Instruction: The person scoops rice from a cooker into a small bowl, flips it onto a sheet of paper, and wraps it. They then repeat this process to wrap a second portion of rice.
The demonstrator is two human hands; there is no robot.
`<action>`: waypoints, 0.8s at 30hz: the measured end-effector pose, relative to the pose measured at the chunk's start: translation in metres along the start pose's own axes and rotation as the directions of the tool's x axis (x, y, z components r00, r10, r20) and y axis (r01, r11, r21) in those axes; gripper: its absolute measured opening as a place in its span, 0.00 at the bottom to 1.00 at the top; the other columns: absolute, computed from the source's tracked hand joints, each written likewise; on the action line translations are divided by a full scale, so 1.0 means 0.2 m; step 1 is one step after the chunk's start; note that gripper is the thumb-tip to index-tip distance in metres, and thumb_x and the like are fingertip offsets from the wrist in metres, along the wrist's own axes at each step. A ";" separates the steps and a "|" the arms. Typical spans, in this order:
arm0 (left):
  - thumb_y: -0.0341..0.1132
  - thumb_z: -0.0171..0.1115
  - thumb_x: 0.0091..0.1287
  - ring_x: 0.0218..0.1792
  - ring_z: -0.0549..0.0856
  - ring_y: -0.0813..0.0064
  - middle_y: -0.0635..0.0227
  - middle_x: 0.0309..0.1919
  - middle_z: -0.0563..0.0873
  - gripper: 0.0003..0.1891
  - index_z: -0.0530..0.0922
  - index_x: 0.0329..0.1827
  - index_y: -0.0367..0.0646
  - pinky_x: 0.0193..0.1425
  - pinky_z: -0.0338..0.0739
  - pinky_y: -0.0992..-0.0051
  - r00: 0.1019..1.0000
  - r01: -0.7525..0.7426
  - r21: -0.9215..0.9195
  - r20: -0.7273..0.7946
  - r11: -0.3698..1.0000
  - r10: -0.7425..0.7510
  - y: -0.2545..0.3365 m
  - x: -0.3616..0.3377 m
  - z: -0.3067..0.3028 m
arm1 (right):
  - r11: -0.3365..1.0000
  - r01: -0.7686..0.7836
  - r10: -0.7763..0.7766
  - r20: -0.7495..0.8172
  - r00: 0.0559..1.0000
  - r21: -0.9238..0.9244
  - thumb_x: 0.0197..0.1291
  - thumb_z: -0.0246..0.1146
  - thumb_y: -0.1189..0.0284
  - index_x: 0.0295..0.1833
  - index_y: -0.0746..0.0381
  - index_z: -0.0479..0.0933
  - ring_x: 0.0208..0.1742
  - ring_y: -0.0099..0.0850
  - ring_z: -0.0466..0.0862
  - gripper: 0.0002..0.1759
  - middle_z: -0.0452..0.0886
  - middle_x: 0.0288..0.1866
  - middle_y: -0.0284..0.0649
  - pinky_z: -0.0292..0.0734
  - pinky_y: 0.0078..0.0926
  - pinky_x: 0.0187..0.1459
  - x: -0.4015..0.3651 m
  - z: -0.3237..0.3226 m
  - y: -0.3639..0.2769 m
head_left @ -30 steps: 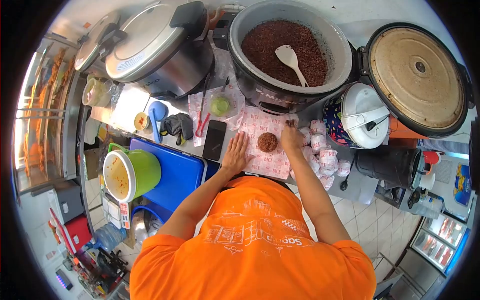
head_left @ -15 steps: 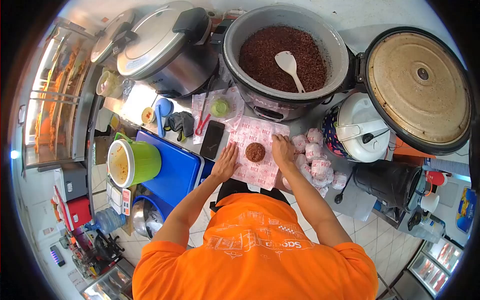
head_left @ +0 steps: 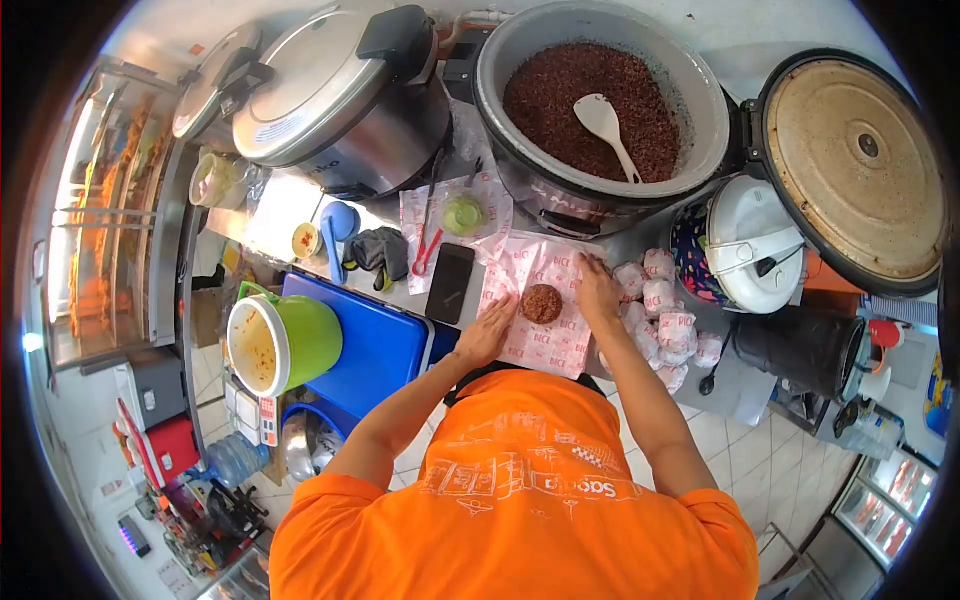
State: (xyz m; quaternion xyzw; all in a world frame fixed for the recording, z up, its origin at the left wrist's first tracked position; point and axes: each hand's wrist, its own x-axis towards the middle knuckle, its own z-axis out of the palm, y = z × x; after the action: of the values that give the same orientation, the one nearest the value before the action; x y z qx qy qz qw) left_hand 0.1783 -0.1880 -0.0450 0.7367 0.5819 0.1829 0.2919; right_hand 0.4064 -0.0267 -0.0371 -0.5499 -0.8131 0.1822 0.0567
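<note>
A round dome of dark reddish-brown rice [head_left: 541, 304] sits on a printed pink-and-white wrapping paper [head_left: 545, 348] in front of me. My left hand [head_left: 487, 334] is at the paper's left edge, its fingers stretched out and the tips close to the rice. That edge looks slightly raised and creased. Along the right edge lies my right hand [head_left: 599, 292], fingers extended and touching the paper. Beside it is a pile of wrapped bundles [head_left: 676, 335] in the same print. A black phone [head_left: 451, 284] lies left of the paper.
Behind the paper stands a large open cooker [head_left: 605, 200] of dark rice with a white paddle [head_left: 604, 125] inside. Red-handled tongs [head_left: 426, 253] and a green-filled cup [head_left: 463, 214] are left. A white-lidded container [head_left: 755, 240] stands right, and a blue cooler [head_left: 365, 350] lower left.
The view has shifted, so the counter sits further right. My left hand has moved inward towards the rice, and the paper's left edge has lifted a little. My right hand stays at the right edge.
</note>
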 end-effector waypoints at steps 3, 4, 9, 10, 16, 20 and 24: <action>0.29 0.55 0.71 0.65 0.78 0.50 0.47 0.61 0.81 0.32 0.59 0.79 0.35 0.70 0.72 0.57 0.979 0.057 -0.198 -0.182 0.978 -0.094 0.03 0.08 -0.05 | 0.998 -0.055 0.055 0.021 0.998 -0.007 0.56 0.69 0.75 0.70 0.59 0.74 0.65 0.45 0.80 0.33 0.81 0.64 0.46 0.78 0.39 0.64 0.01 -0.04 -0.01; 0.32 0.57 0.72 0.57 0.85 0.49 0.48 0.52 0.87 0.33 0.58 0.79 0.36 0.62 0.79 0.55 0.946 0.137 -0.371 -0.225 0.918 -0.232 0.03 0.12 -0.06 | 0.998 -0.049 0.050 0.000 0.999 -0.032 0.56 0.70 0.75 0.70 0.58 0.74 0.62 0.45 0.81 0.33 0.81 0.60 0.45 0.78 0.40 0.62 0.01 -0.03 -0.01; 0.38 0.65 0.68 0.32 0.88 0.49 0.53 0.28 0.88 0.35 0.63 0.77 0.44 0.39 0.81 0.54 0.809 0.493 -0.294 -0.192 0.819 -0.556 0.01 0.47 -0.14 | 0.994 -0.100 0.100 0.004 0.995 -0.052 0.56 0.72 0.73 0.70 0.55 0.75 0.57 0.46 0.82 0.33 0.80 0.54 0.44 0.79 0.42 0.60 0.01 -0.05 -0.04; 0.40 0.68 0.66 0.30 0.88 0.49 0.52 0.25 0.87 0.35 0.65 0.75 0.45 0.38 0.81 0.54 0.829 0.504 -0.195 -0.164 0.841 -0.535 0.01 0.52 -0.17 | 0.995 -0.097 0.097 0.004 0.995 -0.039 0.56 0.72 0.73 0.70 0.56 0.75 0.57 0.47 0.81 0.33 0.79 0.55 0.45 0.79 0.42 0.60 0.01 -0.05 -0.04; 0.39 0.72 0.62 0.35 0.89 0.48 0.52 0.27 0.88 0.32 0.69 0.69 0.51 0.41 0.82 0.54 0.932 0.319 -0.092 -0.147 0.943 -0.330 -0.22 0.58 -0.02 | 0.997 -0.083 0.083 0.000 0.997 0.008 0.56 0.72 0.75 0.69 0.56 0.74 0.59 0.48 0.80 0.33 0.77 0.57 0.46 0.78 0.42 0.60 0.01 -0.06 -0.02; 0.38 0.73 0.60 0.39 0.89 0.49 0.53 0.31 0.89 0.33 0.70 0.68 0.52 0.46 0.82 0.55 0.910 0.394 -0.065 -0.108 0.917 -0.399 -0.13 0.59 -0.11 | 0.990 -0.123 0.124 0.002 0.992 0.063 0.55 0.71 0.75 0.70 0.55 0.73 0.60 0.47 0.80 0.34 0.75 0.59 0.45 0.79 0.42 0.60 0.01 -0.04 -0.02; 0.39 0.75 0.59 0.43 0.89 0.49 0.53 0.36 0.89 0.33 0.70 0.68 0.53 0.50 0.82 0.56 0.909 0.413 -0.070 -0.025 0.908 -0.416 -0.14 0.64 -0.19 | 0.989 -0.130 0.130 -0.002 0.992 0.065 0.55 0.71 0.75 0.71 0.55 0.73 0.60 0.46 0.80 0.35 0.74 0.60 0.44 0.79 0.42 0.60 0.00 -0.04 -0.02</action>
State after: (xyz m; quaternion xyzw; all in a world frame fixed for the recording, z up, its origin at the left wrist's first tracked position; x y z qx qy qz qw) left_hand 0.1673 -0.0528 -0.0424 0.5831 0.7246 0.1494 0.3356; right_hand 0.4058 -0.0269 -0.0273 -0.6001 -0.7691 0.2102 0.0650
